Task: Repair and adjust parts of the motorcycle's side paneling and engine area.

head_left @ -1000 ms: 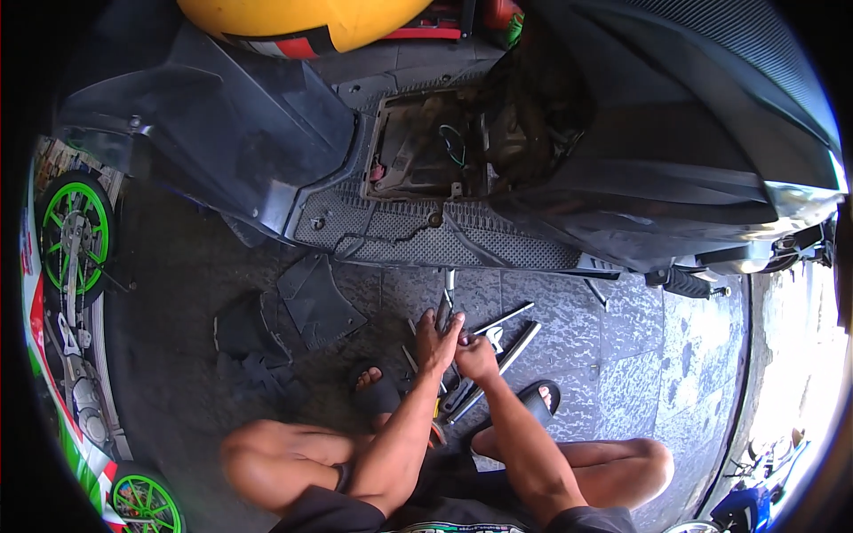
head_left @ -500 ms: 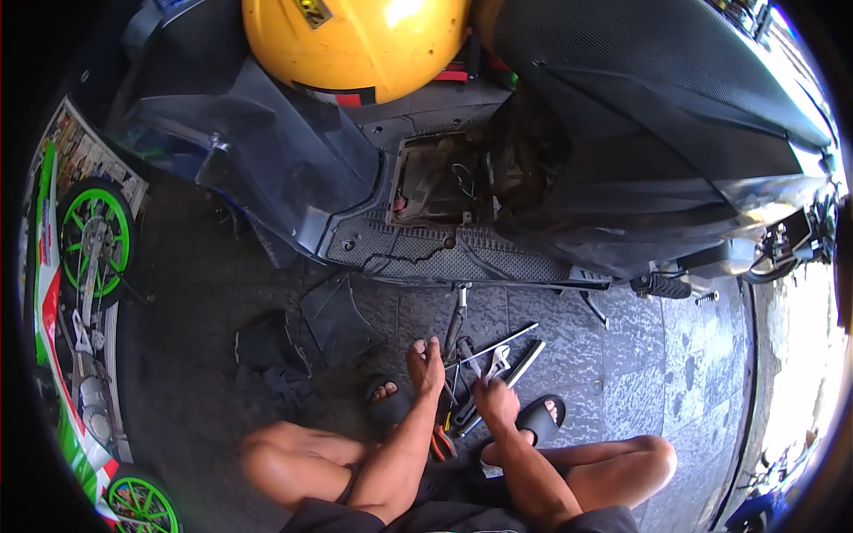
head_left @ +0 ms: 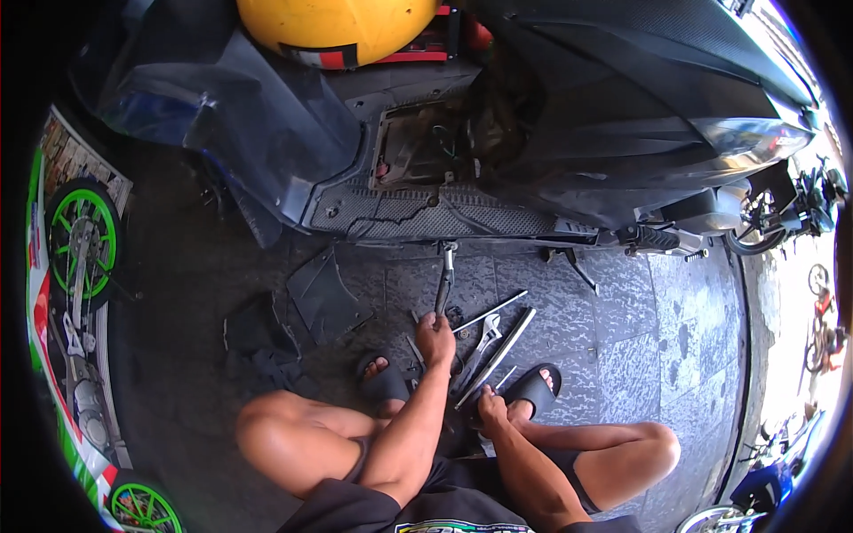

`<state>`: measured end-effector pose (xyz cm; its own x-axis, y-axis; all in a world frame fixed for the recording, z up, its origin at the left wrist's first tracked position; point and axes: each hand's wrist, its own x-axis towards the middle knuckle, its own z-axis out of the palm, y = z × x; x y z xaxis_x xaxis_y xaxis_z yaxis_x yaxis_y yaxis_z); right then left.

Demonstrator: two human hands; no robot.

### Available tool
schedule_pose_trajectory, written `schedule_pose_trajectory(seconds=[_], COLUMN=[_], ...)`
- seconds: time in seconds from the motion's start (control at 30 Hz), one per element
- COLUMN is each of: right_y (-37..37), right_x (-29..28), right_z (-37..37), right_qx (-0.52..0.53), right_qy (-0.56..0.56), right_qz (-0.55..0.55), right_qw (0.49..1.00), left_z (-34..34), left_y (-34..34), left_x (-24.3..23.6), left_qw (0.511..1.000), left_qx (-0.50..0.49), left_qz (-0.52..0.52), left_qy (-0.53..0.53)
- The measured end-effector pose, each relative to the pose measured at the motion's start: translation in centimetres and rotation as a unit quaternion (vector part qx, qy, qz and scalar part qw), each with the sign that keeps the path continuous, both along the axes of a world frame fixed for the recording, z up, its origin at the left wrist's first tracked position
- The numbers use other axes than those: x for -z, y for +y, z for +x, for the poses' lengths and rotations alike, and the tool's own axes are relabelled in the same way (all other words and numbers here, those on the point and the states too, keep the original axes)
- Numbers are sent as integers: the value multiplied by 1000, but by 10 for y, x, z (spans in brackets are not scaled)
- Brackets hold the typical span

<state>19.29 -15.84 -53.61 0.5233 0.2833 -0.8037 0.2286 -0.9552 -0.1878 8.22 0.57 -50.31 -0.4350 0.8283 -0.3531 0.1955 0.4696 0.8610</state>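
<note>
My left hand (head_left: pixel 434 339) is closed round the lower end of a long tool with a dark handle (head_left: pixel 442 291). The tool's silvery upper end meets the lower edge of the scooter's footboard (head_left: pixel 506 220). My right hand (head_left: pixel 491 410) is closed low beside my right foot; whatever it holds, if anything, cannot be made out. A thin rod (head_left: pixel 507 377) shows just above its fingers. Between my feet lie an adjustable wrench (head_left: pixel 490 330), a long metal bar (head_left: pixel 513 339) and a thinner rod (head_left: pixel 491 311).
Black plastic panels (head_left: pixel 324 298) lie on the floor to the left. An uncovered compartment (head_left: pixel 413 147) gapes in the footboard. A yellow helmet (head_left: pixel 342 27) rests above it. A green-wheeled motorcycle (head_left: pixel 84 244) stands at the far left; more motorcycles (head_left: pixel 813 209) are at the right.
My left hand has closed on the dark-handled tool. My right hand has drawn back from among the tools toward my right foot. The view has shifted, so the scooter appears higher.
</note>
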Motion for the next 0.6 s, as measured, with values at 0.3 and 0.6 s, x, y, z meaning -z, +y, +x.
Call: schedule_pose_trajectory(seconds=[0.3,0.6], right_y=[19,6], right_x=[-70,-39], right_z=[-55,-88], right_qx=[-453,-483], right_qy=[2,13], right_qz=[1,56], right_qw=[891,874], left_z=[-79,-13], left_y=[15,41], left_x=[34,-47], left_qw=[988,983], left_qx=[-144,22], left_qz=[-42,165], left_qy=[-27,-83])
